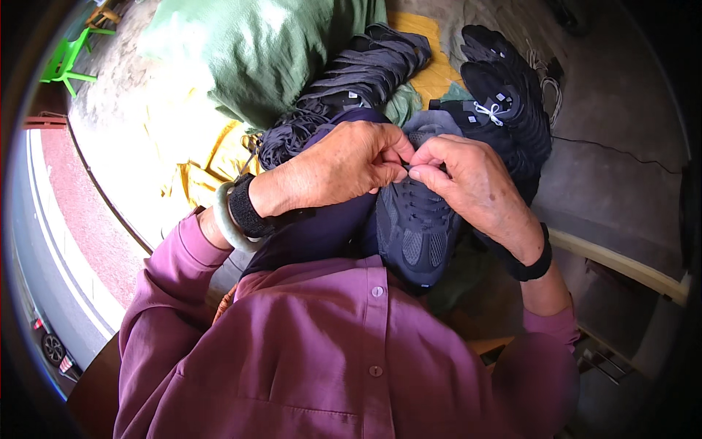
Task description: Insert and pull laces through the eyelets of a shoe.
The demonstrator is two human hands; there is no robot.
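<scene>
A dark grey sneaker (pixel 415 238) rests at my lap with its toe toward me, its lace threaded through the lower eyelets. Above its tongue, my left hand (pixel 351 162) and my right hand (pixel 479 179) meet, thumbs and forefingers pinched together. A short bit of dark shoelace seems to lie between the fingertips; most of it is hidden by the fingers. By my left forearm hangs a tangled bunch of dark laces (pixel 289 140), over my knee.
Beyond my knees lie a row of dark shoe uppers (pixel 376 64) and another stack of uppers (pixel 504 84), tied with white string (pixel 488 112). A large green woven sack (pixel 256 55) bulges behind. Yellow sacking (pixel 208 164) lies at left, a green chair (pixel 67 60) farther off.
</scene>
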